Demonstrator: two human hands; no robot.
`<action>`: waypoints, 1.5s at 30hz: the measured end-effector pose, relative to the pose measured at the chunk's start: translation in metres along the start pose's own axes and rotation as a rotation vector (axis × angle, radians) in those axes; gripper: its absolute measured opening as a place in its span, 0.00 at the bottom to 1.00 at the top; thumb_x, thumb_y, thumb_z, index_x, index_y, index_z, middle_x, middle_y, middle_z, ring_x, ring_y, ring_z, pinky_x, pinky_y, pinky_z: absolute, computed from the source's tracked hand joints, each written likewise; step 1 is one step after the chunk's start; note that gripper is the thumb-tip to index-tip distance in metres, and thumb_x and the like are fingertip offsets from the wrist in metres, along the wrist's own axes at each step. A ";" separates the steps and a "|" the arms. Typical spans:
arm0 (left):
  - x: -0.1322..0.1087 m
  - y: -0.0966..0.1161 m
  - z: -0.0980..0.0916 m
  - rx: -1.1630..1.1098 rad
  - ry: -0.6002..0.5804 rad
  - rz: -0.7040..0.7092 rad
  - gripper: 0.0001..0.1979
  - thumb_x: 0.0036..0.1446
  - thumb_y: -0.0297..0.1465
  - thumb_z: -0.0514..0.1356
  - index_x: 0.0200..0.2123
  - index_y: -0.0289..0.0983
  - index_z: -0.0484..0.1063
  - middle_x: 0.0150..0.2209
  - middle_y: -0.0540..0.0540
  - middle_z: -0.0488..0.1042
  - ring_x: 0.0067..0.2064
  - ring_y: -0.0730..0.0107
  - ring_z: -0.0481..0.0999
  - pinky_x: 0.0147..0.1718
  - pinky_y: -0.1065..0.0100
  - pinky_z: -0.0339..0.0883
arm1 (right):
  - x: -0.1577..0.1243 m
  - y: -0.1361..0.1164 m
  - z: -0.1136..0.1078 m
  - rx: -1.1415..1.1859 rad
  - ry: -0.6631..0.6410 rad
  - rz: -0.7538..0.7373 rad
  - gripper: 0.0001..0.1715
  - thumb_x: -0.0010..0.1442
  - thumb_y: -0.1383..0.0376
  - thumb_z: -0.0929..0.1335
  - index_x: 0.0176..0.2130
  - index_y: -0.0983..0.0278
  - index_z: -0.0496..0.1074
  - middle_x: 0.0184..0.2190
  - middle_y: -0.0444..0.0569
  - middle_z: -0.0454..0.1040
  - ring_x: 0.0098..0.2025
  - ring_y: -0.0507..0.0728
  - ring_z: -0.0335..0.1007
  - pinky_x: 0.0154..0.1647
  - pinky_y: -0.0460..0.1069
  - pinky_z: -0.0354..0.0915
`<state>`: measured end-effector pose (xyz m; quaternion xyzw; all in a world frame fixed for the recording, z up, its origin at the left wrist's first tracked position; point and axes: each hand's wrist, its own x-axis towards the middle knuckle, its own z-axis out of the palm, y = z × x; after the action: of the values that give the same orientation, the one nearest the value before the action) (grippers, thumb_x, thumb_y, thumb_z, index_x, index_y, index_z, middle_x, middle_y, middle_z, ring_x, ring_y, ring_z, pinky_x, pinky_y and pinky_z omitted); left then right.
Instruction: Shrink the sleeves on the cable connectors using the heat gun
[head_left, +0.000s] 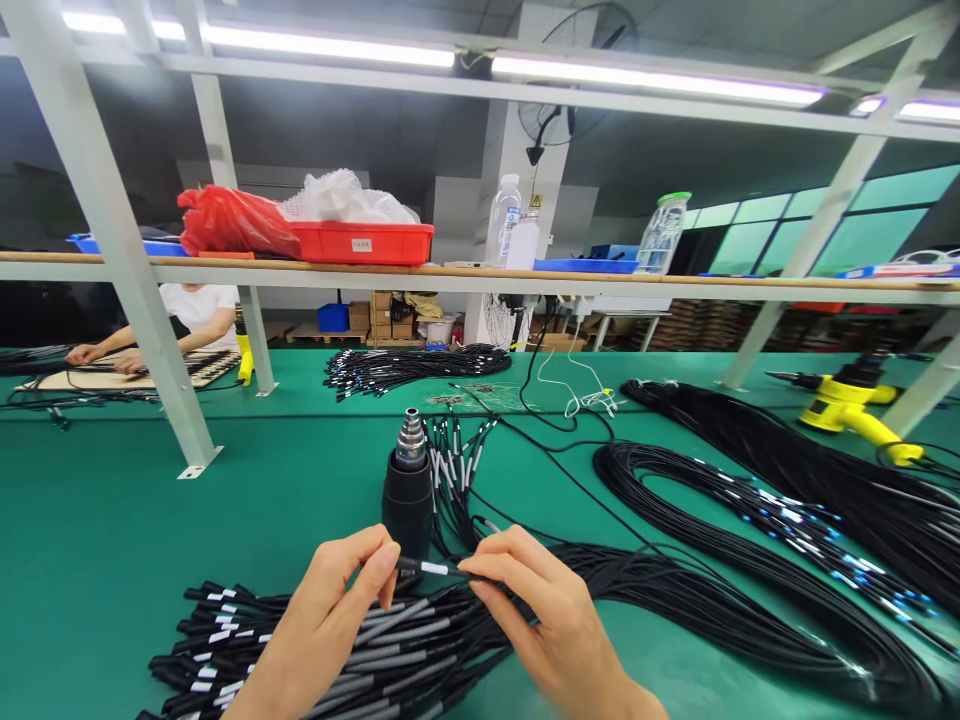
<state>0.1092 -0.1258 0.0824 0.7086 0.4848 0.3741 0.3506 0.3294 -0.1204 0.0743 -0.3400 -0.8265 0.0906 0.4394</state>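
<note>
**Both hands pinching one cable end over the bundle**

Left hand [322, 625]: thumb and fingertips [385, 565] closed on a black cable end [424, 567] with a white band. Right hand [547, 620]: thumb and fingers [480, 578] closed on the same cable, just beside the left hand. Cable end sits above the near edge of the cable bundle [390, 650], just in front of the black holder.

Bundle: many black cables lying on a green work mat [135, 530], ends fanned to the left, most with white bands and grey sleeves. It runs right under the right hand into a long loose sweep.

Black holder [407, 505] stands upright just behind the hands, metal connector [410, 440] on top. Fan of cable ends [454, 470] lies right beside it, not touching the hands.

Further right: coiled black cables [675, 480] with blue-marked ends and a yellow power tool [847, 405]. Overhead shelf [300, 270] carries a red crate [364, 243] and a plastic bottle [504, 220]. Far left, a co-worker [199, 315] in a white shirt has both hands on a board [135, 375] at the next bench section.
</note>
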 end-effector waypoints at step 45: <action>0.005 -0.131 0.001 0.411 -0.242 -0.114 0.14 0.61 0.38 0.54 0.48 0.45 0.71 0.53 0.48 0.72 0.62 0.57 0.61 0.63 0.54 0.52 | -0.006 0.080 0.056 0.011 -0.310 0.323 0.13 0.66 0.65 0.62 0.33 0.65 0.73 0.32 0.48 0.74 0.36 0.54 0.67 0.40 0.48 0.61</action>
<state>0.0555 -0.0844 -0.0298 0.7762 0.5444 0.1597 0.2750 0.3260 -0.0558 0.0016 -0.4477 -0.8184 0.2155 0.2887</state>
